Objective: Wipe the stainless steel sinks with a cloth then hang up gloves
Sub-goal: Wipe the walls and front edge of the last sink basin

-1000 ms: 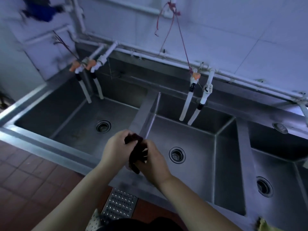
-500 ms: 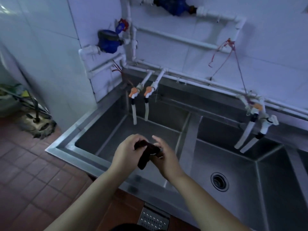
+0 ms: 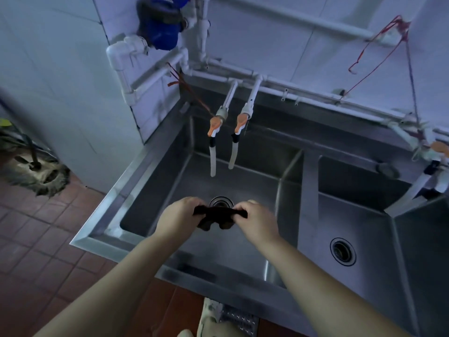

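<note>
A dark cloth (image 3: 217, 216) is stretched between my hands above the leftmost stainless steel sink (image 3: 155, 190). My left hand (image 3: 178, 217) grips its left end and my right hand (image 3: 258, 222) grips its right end, both with curled fingers. The cloth's middle sags in dark folds just in front of this basin's drain (image 3: 220, 201). A second basin (image 3: 364, 227) with its own drain (image 3: 343, 251) lies to the right. No gloves are in view.
Two taps with orange handles (image 3: 227, 122) and white hoses hang over the left basin's back. White pipes (image 3: 243, 76) and a blue water meter (image 3: 158, 25) line the tiled wall. A mop head (image 3: 41, 176) lies on the red floor at left. Red string (image 3: 379, 47) hangs at upper right.
The view has swung left to the leftmost basin. My hands have pulled apart, spreading the bunched cloth out between them.
</note>
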Motion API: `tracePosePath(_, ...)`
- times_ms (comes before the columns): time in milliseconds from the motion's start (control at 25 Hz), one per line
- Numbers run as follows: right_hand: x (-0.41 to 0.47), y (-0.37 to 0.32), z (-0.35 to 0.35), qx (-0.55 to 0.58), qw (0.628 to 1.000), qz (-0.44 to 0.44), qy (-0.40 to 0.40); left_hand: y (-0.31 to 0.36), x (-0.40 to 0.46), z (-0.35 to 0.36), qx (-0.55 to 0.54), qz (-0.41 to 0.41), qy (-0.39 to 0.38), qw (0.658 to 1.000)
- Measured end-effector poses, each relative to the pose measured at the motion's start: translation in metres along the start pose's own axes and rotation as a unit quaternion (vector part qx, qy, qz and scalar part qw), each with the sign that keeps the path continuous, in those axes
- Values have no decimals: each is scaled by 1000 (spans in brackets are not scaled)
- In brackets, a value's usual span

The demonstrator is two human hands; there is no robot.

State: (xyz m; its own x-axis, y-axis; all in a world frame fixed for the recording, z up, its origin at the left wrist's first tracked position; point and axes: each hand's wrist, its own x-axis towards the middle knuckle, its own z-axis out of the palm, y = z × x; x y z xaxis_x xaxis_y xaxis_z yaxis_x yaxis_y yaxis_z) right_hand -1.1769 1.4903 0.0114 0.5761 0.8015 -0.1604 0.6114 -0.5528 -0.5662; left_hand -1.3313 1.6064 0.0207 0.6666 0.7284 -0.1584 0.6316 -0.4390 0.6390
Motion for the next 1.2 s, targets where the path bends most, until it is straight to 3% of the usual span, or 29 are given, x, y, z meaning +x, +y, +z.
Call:
tracePosePath(160, 62, 0, 44, 16, 996, -4, -87, -44, 39, 8, 76, -43, -8, 996)
tracePosePath(400, 127, -4, 117, 66, 983, -51, -161, -103, 65, 17, 99, -110, 1, 989)
tracePosePath(600, 134, 39, 164, -27, 969, -56, -240, -123, 62, 50, 102, -102, -150, 978)
tracePosePath(680, 137, 57, 178, -77, 960, -40, -266, -134, 70, 45, 121, -90, -146, 978)
tracePosePath(720, 138, 62, 186, -87, 957, -36, -276, -139, 75, 38, 153, -67, -144, 975)
tracePosePath(800, 140, 64, 202, -104, 942, -60, -313, -151, 89, 20, 258, 57, -118, 957)
tracePosePath(880, 139, 60, 225, -131, 917, -123, -357, -164, 106, 0, 340, 198, -88, 915)
tracePosePath(960, 134, 57, 251, -133, 896, -196, -377, -175, 124, -15, 377, 282, -97, 877)
tracePosePath(1040, 132, 58, 284, -119, 870, -284, -385, -185, 145, -18, 397, 318, -114, 854)
tracePosePath(1120, 137, 62, 313, -173, 830, -349, -399, -194, 161, -13, 387, 343, -129, 846)
tracePosePath(1200, 152, 69, 330, -218, 837, -350, -360, -202, 171, -7, 366, 358, -138, 848)
